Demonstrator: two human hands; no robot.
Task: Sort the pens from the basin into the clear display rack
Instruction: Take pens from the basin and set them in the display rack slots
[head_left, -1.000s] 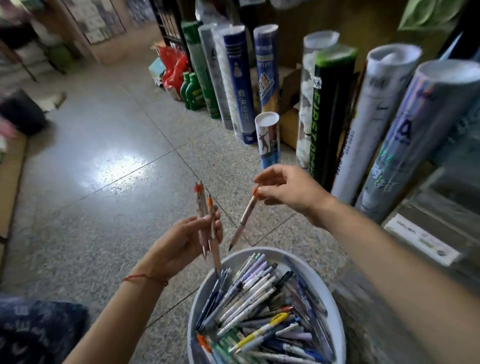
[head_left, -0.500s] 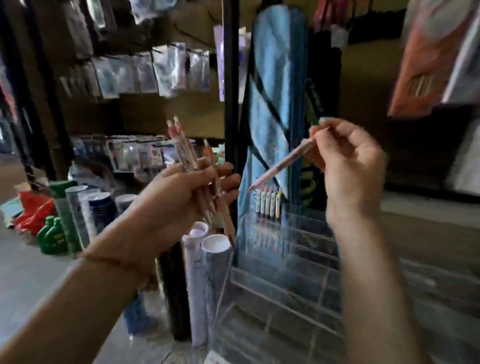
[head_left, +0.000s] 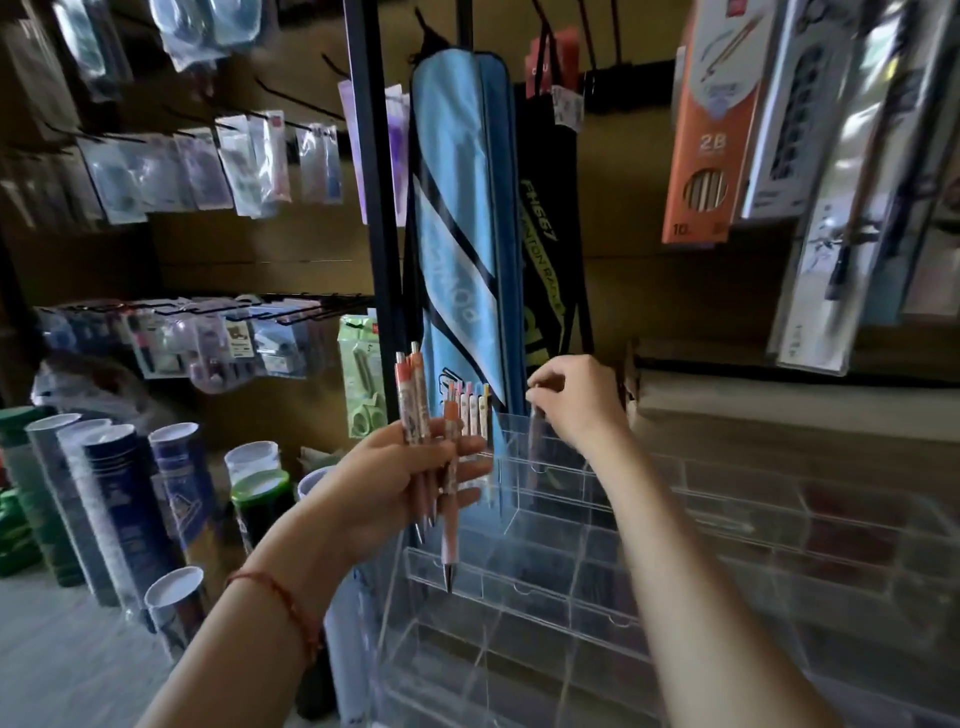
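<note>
Pens (head_left: 415, 410) gripped upright in left hand (head_left: 395, 483), another pen (head_left: 535, 441) (blurred) pinched by right hand (head_left: 576, 405) at rack (head_left: 571, 519) top.

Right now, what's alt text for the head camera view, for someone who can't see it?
A person's right grip pinches a pen at the top row of a clear rack, while the left grip holds three orange-capped pens. A few pens already stand in the rack's top left, before a hanging blue bag.
</note>
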